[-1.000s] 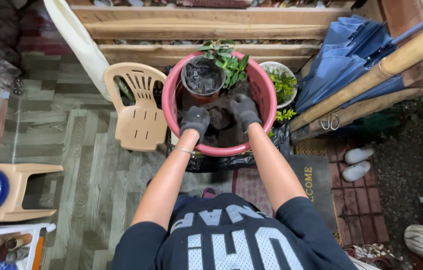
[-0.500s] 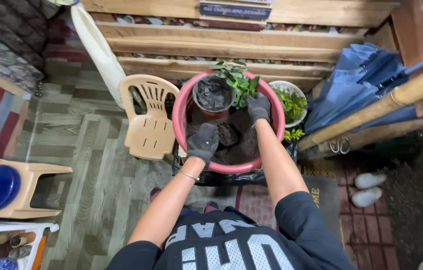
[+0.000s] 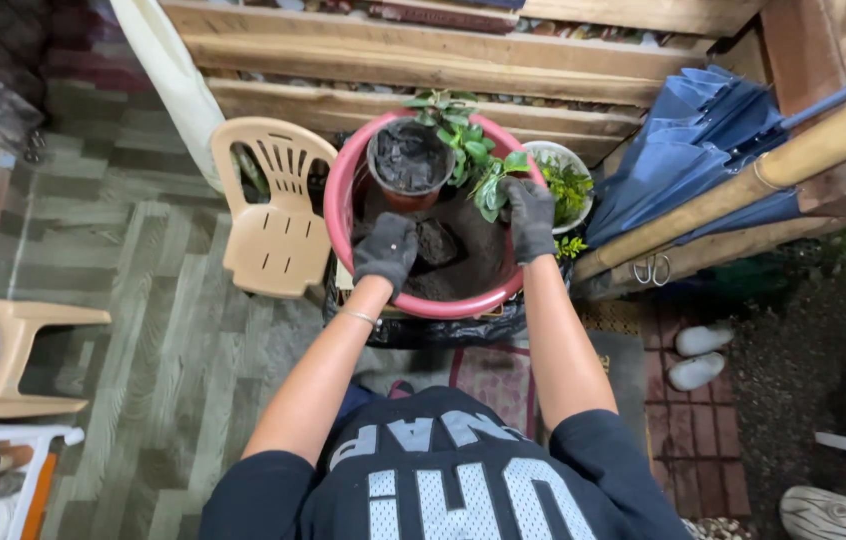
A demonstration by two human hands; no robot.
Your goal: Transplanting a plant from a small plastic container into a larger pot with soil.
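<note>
A pink basin (image 3: 343, 215) holds dark soil (image 3: 468, 260), beside a beige chair (image 3: 278, 215) and blue umbrella (image 3: 688, 150).

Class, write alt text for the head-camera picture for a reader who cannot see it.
Seen from above, a person's gloved hands work in a large pink basin of soil: the left hand grips a clump of soil, the right hand holds a leafy green plant. A small pot sits in the basin; a beige plastic chair stands beside it.

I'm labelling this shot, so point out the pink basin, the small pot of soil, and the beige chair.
pink basin (image 3: 341, 205), head view, on its left rim
small pot (image 3: 409, 160), head view, on the dark soil inside
beige chair (image 3: 273, 240), head view, on the seat
</note>
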